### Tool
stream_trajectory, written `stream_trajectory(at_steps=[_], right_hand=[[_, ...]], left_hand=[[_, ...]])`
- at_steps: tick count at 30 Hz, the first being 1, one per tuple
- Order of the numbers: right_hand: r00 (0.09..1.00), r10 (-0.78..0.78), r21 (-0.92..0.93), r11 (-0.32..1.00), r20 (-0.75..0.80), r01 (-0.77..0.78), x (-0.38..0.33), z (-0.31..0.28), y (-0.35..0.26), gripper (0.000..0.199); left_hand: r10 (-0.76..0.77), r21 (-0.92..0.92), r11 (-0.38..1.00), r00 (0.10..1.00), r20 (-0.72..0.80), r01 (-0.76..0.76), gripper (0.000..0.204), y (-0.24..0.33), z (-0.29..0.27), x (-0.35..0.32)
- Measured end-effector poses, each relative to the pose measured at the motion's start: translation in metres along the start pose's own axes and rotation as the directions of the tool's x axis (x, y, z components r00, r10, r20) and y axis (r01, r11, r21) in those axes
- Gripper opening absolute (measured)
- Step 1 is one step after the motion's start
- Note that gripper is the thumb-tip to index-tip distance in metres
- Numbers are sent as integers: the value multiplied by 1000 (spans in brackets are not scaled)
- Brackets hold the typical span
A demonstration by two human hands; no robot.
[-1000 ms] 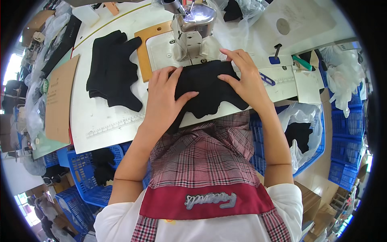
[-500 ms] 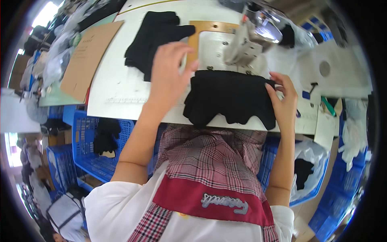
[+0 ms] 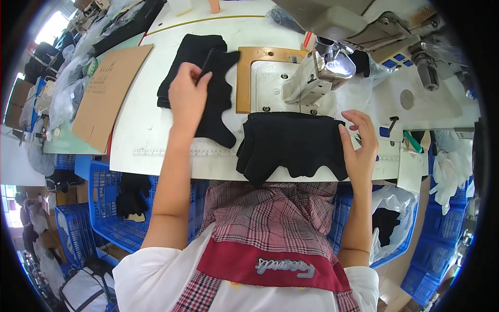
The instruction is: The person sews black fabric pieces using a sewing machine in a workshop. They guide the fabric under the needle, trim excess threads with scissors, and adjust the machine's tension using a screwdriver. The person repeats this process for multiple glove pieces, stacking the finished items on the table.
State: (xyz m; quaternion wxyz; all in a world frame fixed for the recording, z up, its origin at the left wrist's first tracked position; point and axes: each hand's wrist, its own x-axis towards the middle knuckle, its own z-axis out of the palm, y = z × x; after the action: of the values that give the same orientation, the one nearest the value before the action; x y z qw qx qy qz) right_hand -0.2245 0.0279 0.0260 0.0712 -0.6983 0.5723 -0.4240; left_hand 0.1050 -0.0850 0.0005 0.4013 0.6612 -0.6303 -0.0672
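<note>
On the left, my left hand [image 3: 188, 96] pinches the edge of a black fabric piece [image 3: 214, 112] with wavy cut edges. That piece lies partly over a stack of folded black fabric [image 3: 189, 49]. Another pile of black fabric pieces [image 3: 293, 143] lies at the table's front edge, its lower side scalloped and hanging slightly over. My right hand [image 3: 361, 143] rests at this pile's right end, thumb against the edge and fingers apart. Just behind the pile stands the sewing machine head [image 3: 314, 78] on its metal bed.
A tan frame [image 3: 243, 78] borders the machine bed. Cardboard [image 3: 112, 96] lies at the left of the white table [image 3: 140, 140]. Blue baskets [image 3: 112, 218] stand below on both sides, the right one lined with clear plastic [image 3: 408, 208]. Small tools [image 3: 413, 140] lie at right.
My left hand has moved left from near the front pile to the left stack and taken hold of a black fabric piece there. My right hand stays by the front pile's right end.
</note>
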Motion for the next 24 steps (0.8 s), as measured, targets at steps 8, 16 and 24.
stream_trajectory(at_steps=[8,16,24], right_hand=[[901,-372,-215,920,-223,327,-4,15,-41,37],[727,-662,-390,727,-180,565,15,11,-34,37],[746,-615,-310,783,-257,539,36,3,-18,43]], left_hand=[[-91,-810,401,899,429,428,17,77,-67,-43],[160,-740,322,737,657,590,14,118,-29,-59],[262,-687,552,683,681,473,19,126,-10,-53]])
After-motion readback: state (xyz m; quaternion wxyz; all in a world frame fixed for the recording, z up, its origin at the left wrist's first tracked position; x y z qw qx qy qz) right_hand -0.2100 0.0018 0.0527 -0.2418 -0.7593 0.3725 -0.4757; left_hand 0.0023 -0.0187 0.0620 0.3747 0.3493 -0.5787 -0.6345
